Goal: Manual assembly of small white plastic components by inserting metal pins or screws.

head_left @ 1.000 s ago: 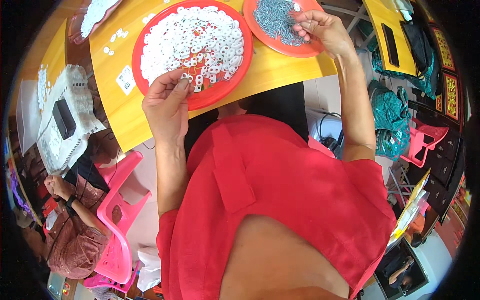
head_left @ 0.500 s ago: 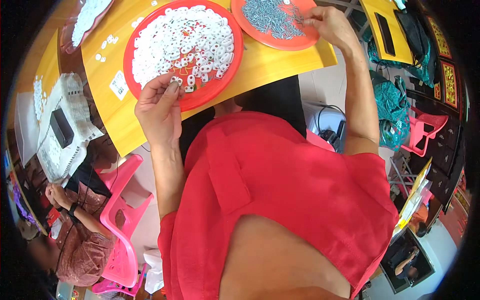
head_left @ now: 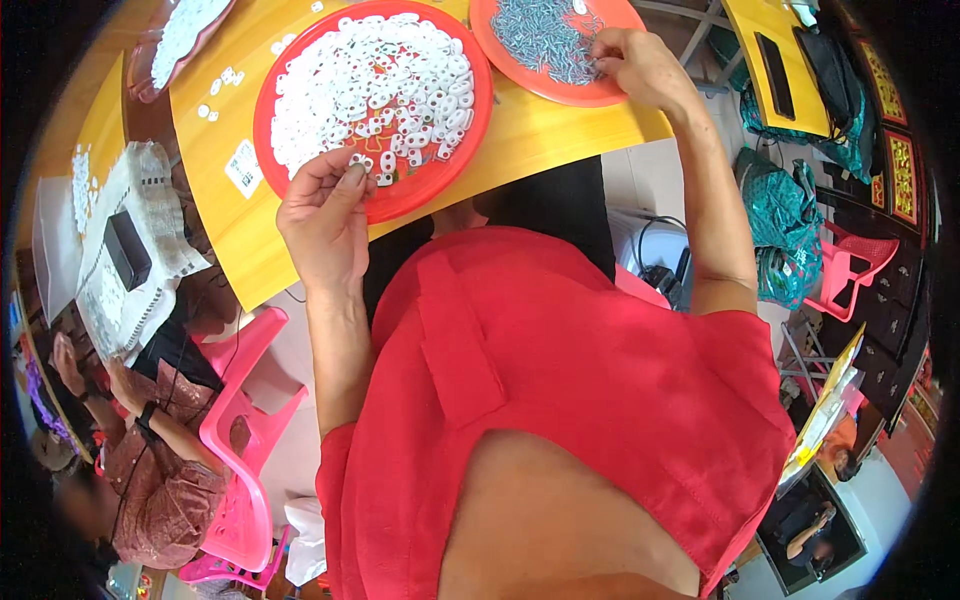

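Note:
Between thumb and fingers, my left hand (head_left: 325, 225) pinches a small white plastic piece with two holes (head_left: 364, 161). It is over the near rim of a round red tray (head_left: 262, 130), heaped with many similar white plastic pieces (head_left: 340, 75). Off to the right, my right hand (head_left: 648, 70) reaches over an orange-red plate (head_left: 575, 95). Its thumb and fingertips are closed together at the edge of a pile of small grey screws (head_left: 545, 40). Whatever those fingertips hold is too small to make out. One white piece (head_left: 580, 6) lies on the screws.
The trays stand on a yellow table (head_left: 225, 245) with a few loose white pieces (head_left: 228, 77) and a printed label (head_left: 243, 168). Another tray of white pieces (head_left: 185, 40) is at far left. A co-worker (head_left: 165, 480) sits on a pink chair (head_left: 240, 450). Green bags (head_left: 785, 220) stand right.
My right hand has moved left, inward over the screws. My left hand keeps its pinch on the white piece. The co-worker's hands, together before, have come apart.

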